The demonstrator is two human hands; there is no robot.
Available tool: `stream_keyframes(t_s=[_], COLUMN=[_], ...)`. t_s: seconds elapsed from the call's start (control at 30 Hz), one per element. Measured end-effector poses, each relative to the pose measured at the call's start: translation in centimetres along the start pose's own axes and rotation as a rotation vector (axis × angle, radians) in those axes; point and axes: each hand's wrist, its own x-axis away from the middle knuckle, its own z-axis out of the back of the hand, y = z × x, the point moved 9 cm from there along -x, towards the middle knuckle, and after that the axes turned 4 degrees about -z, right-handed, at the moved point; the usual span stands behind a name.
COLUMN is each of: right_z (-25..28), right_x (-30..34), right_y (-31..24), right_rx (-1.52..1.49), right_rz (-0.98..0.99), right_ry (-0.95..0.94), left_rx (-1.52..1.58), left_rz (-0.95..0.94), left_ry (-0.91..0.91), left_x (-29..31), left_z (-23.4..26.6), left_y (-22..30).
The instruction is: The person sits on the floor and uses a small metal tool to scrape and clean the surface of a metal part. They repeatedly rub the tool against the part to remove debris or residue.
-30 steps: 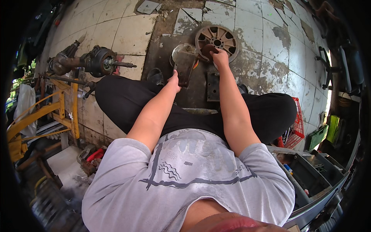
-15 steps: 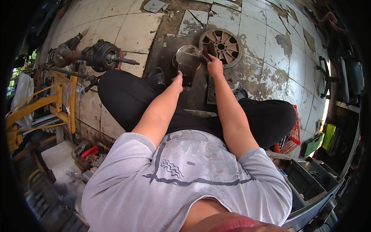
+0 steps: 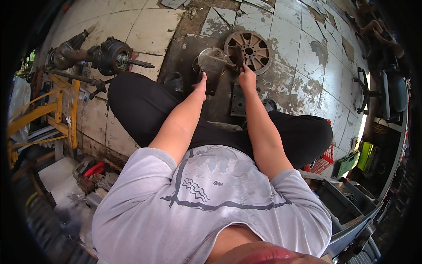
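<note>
My left hand is at the near left edge of a dark, flat metal plate, its thumb raised along that edge. Most of its fingers are hidden, closed about the edge. The plate joins a round, worn metal part beyond it. My right hand grips a dark brown, bar-shaped tool; its exact kind is not clear. The tool stands out beyond my thumb, just right of the plate and in front of a rusty toothed flywheel lying on the floor.
A dark metal block with holes sits below my right wrist. At the left are a greasy axle assembly and a yellow metal frame. A red plastic basket and a grey tool tray stand at the right, near my knee.
My right hand has shifted slightly, and the tool in it has turned more upright. My left thumb has lifted off the plate's face. The view has moved a little, baring more of the holed block.
</note>
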Motion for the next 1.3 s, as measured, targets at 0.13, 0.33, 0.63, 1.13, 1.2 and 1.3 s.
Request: stream_keyframes(t_s=[0.13,0.33,0.63,1.13,1.2,1.3], right_z=[5.5,0.3,-1.1,-1.1,-1.8,-1.2], right_x=[-0.3,-1.4,-2.2,-0.7,-2.6,-4.3], right_y=[-1.8,0.6,3.1,-0.4,3.5,8.6], right_rx=[-0.320,0.012,-0.160,-0.119,0.053,-0.191], right_rz=[0.575,0.161,0.184,0.420,0.129,-0.024], right_ry=[0.594,0.235,0.244,0.270,0.260,0.321], left_rx=[0.013,0.013,0.007,-0.030,-0.025,-0.001], left_rz=[-0.018,-0.008,0.002,-0.051,-0.045,0.005], left_ry=[-0.029,-0.015,-0.056,-0.042,-0.040,-0.056], left_x=[2.2,1.2,1.7,0.6,0.5,1.1], left_z=[-0.9,0.0,-0.8,-0.6,-0.3,-0.7], left_y=[1.1,0.7,0.9,1.0,1.0,0.3])
